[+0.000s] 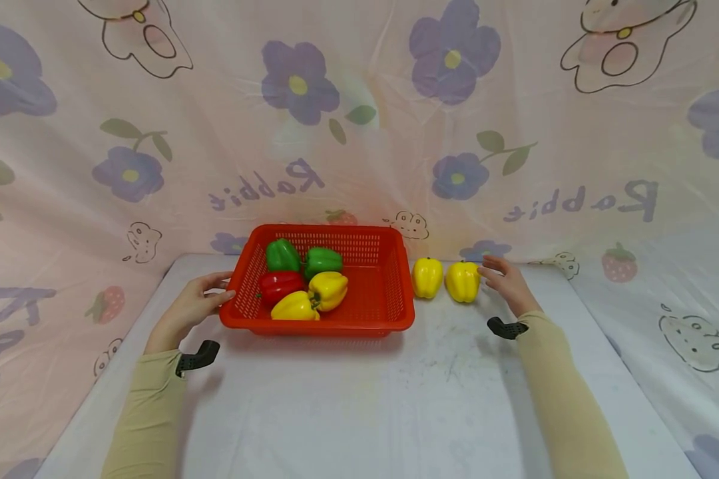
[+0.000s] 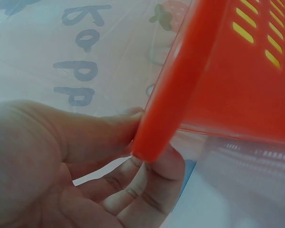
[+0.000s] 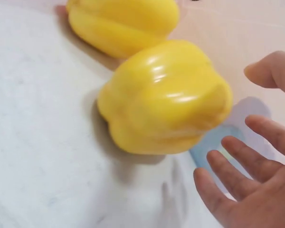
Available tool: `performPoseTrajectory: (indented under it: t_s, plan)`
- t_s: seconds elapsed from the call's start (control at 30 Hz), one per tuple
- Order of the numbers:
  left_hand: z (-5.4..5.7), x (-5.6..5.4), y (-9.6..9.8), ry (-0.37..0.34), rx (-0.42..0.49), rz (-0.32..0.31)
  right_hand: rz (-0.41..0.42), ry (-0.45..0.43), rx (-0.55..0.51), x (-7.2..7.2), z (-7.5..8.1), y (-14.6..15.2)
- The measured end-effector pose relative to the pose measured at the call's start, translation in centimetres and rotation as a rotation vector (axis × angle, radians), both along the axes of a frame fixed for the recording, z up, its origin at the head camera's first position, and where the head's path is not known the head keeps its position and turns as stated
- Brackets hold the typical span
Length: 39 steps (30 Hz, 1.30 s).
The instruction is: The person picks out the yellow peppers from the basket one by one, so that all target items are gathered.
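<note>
My left hand (image 1: pixel 190 309) pinches the left rim of a red plastic basket (image 1: pixel 335 326); in the left wrist view the thumb lies on one side of the rim (image 2: pixel 173 90) and the fingers curl under it. Inside the basket, toward its left half, are two green bell peppers (image 1: pixel 283 256), a red bell pepper (image 1: pixel 281 287) and two yellow bell peppers (image 1: pixel 328 291). On the right, my right hand (image 1: pixel 509 286) has its fingers spread beside a yellow bell pepper (image 1: pixel 463 281), with a gap between them in the right wrist view. Another yellow bell pepper (image 1: pixel 428 277) sits between that one and the basket.
A white cloth-covered table (image 1: pixel 359 406) lies under everything. Behind it hangs a pink curtain (image 1: pixel 371 159) printed with flowers and rabbits, close beyond the basket's back rim. Each wrist wears a black camera mount (image 1: pixel 199 357).
</note>
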<state>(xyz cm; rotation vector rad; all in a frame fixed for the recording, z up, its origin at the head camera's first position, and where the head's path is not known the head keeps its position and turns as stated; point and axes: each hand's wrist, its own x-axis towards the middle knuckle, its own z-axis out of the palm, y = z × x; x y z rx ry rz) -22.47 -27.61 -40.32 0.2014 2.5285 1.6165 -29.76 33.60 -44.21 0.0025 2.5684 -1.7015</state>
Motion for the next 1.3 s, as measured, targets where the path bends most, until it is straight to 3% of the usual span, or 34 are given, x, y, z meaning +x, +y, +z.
performPoseTrajectory:
  t_s: [0.33, 0.6, 0.77, 1.07, 1.3]
  plan:
    - [0.0, 0.0, 0.0, -0.007, -0.017, 0.001, -0.023, 0.078, -0.016, 0.4, 2.2, -0.4]
    - [0.1, 0.1, 0.0, -0.019, -0.017, 0.009, 0.003, 0.185, -0.054, 0.7, 4.4, -2.4]
    - [0.0, 0.1, 0.0, -0.009, -0.012, 0.007, 0.048, 0.238, -0.082, 1.0, 5.5, -4.3]
    - [0.0, 0.1, 0.1, 0.005, -0.002, 0.003, 0.115, 0.258, -0.080, 1.1, 7.2, -7.8]
    - [-0.3, -0.1, -0.1, -0.003, 0.017, 0.003, 0.245, 0.298, -0.113, 1.2, 8.1, -10.9]
